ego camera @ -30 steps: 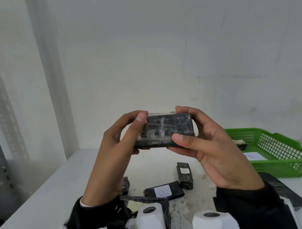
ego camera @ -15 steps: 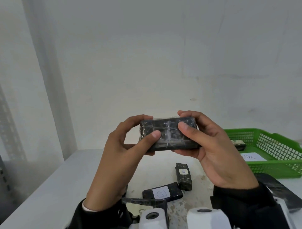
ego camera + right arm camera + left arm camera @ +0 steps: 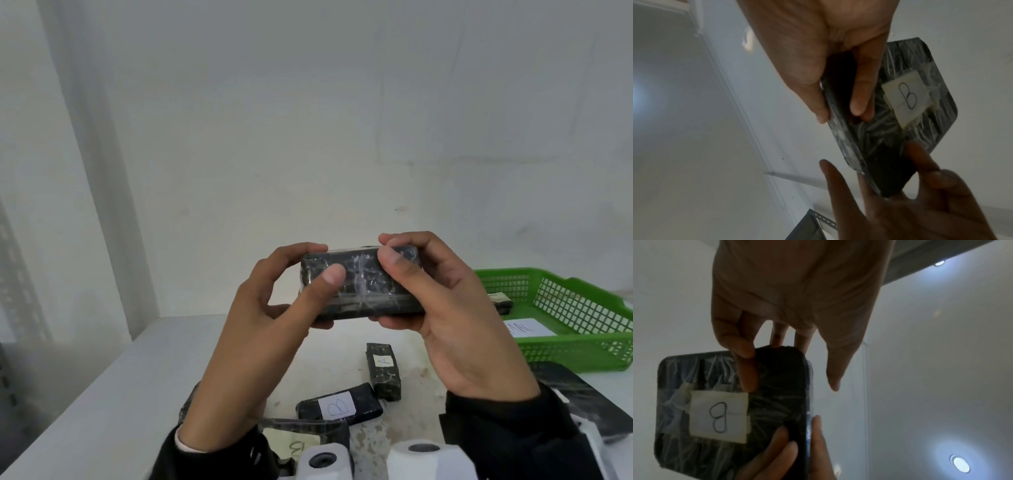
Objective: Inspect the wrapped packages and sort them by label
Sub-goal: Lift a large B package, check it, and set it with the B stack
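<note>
Both hands hold one flat black rectangular package wrapped in clear crinkled film up in the air above the white surface, long edge level. The left hand grips its 9 o'clock end, thumb on the near face and fingers curled over the top and behind. The right hand grips the 3 o'clock end the same way, its fingers pressed on the far face. That far face carries a small white paper label with a handwritten B, seen only from the wrists.

On the surface at 6 o'clock lie a small black wrapped package labelled A, and just beside it a black wrapped package labelled B. At 3 o'clock stands a green plastic mesh basket.
</note>
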Motion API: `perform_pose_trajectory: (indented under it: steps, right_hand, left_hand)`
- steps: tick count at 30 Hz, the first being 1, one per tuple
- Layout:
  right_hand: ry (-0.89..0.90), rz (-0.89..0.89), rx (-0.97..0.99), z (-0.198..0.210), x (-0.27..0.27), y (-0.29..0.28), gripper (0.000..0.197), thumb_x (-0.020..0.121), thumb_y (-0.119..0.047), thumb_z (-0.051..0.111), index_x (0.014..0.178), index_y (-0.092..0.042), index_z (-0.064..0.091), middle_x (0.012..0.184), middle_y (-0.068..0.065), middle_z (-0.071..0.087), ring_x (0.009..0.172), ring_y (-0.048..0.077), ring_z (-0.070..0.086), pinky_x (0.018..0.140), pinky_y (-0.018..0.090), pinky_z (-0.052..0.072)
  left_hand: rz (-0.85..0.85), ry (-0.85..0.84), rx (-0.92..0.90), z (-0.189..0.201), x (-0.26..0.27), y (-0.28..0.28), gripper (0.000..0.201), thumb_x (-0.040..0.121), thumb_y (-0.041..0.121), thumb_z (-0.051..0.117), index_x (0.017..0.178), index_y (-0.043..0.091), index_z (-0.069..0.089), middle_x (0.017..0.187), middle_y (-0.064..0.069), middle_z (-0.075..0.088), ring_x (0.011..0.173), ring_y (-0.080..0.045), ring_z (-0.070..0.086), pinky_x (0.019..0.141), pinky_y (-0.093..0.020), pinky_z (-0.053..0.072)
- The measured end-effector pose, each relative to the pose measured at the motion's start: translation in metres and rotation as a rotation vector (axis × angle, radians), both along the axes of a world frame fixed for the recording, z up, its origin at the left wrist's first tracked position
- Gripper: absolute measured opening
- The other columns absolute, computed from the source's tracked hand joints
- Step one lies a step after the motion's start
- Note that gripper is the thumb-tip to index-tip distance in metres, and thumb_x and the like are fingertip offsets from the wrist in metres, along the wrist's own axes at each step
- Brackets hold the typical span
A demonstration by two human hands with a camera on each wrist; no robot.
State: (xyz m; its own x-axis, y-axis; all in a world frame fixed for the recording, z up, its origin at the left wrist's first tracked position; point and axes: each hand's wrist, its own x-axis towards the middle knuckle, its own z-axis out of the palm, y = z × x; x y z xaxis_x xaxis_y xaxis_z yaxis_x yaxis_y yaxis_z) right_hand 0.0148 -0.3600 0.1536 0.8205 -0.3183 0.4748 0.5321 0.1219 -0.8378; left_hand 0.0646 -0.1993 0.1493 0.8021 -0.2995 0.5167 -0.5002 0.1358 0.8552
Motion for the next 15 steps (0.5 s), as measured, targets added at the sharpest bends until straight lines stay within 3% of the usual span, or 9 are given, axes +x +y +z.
perform_pose_trajectory:
  steps: [4, 7, 9, 11, 13, 15]
  right_hand:
    - [0.018, -0.014, 0.0, -0.002, 0.001, 0.001, 0.025, 0.064, -0.034, 0.07, 0.085, -0.022, 0.068, 0.103, -0.011, 0.07, 0.067, 0.013, 0.071, 0.046, 0.021, 0.051]
    - [0.05, 0.049, -0.052, 0.002, -0.002, 0.001, 0.047, 0.065, -0.045, 0.067, 0.107, -0.026, 0.068, 0.102, -0.003, 0.071, 0.062, 0.022, 0.071, 0.048, 0.022, 0.053]
    - [0.094, 0.142, -0.091, 0.003, -0.002, -0.004, 0.054, 0.072, -0.045, 0.071, 0.124, -0.033, 0.061, 0.11, 0.0, 0.072, 0.067, 0.026, 0.073, 0.051, 0.023, 0.056]
    - [0.125, 0.239, -0.088, 0.002, -0.001, -0.011, 0.054, 0.08, -0.027, 0.077, 0.129, -0.032, 0.056, 0.116, 0.004, 0.072, 0.073, 0.028, 0.075, 0.055, 0.024, 0.058]
    - [0.13, 0.302, -0.049, 0.0, 0.002, -0.017, 0.053, 0.079, -0.004, 0.062, 0.13, -0.022, 0.058, 0.115, 0.011, 0.072, 0.075, 0.03, 0.075, 0.058, 0.024, 0.059]
    - [0.15, 0.277, -0.026, -0.002, 0.005, -0.021, 0.051, 0.087, 0.013, 0.052, 0.128, -0.015, 0.06, 0.105, 0.011, 0.074, 0.068, 0.028, 0.074, 0.052, 0.021, 0.057]
  left_hand:
    - [0.042, 0.017, -0.054, 0.0, 0.001, -0.002, 0.034, 0.069, 0.046, 0.066, 0.1, 0.034, 0.072, 0.106, 0.011, 0.072, 0.06, -0.014, 0.071, 0.055, -0.011, 0.046]
    - [0.059, 0.09, -0.088, -0.002, 0.002, -0.005, 0.038, 0.067, 0.052, 0.063, 0.099, 0.035, 0.073, 0.097, 0.009, 0.073, 0.058, -0.013, 0.068, 0.061, -0.021, 0.046]
    - [0.067, 0.151, -0.11, -0.002, 0.005, -0.003, 0.041, 0.069, 0.055, 0.063, 0.1, 0.031, 0.073, 0.09, 0.006, 0.073, 0.057, -0.013, 0.067, 0.063, -0.027, 0.044]
    - [0.068, 0.169, -0.1, -0.002, 0.009, 0.001, 0.044, 0.072, 0.062, 0.072, 0.103, 0.03, 0.072, 0.09, 0.004, 0.073, 0.058, -0.013, 0.068, 0.064, -0.028, 0.043]
    - [0.032, 0.149, -0.038, -0.002, 0.011, 0.007, 0.054, 0.065, 0.065, 0.073, 0.109, 0.034, 0.071, 0.1, 0.007, 0.073, 0.06, -0.014, 0.068, 0.066, -0.027, 0.045]
    - [0.003, 0.103, 0.02, -0.003, 0.011, 0.011, 0.055, 0.059, 0.057, 0.08, 0.11, 0.039, 0.07, 0.103, 0.014, 0.072, 0.056, -0.012, 0.066, 0.06, -0.019, 0.046]
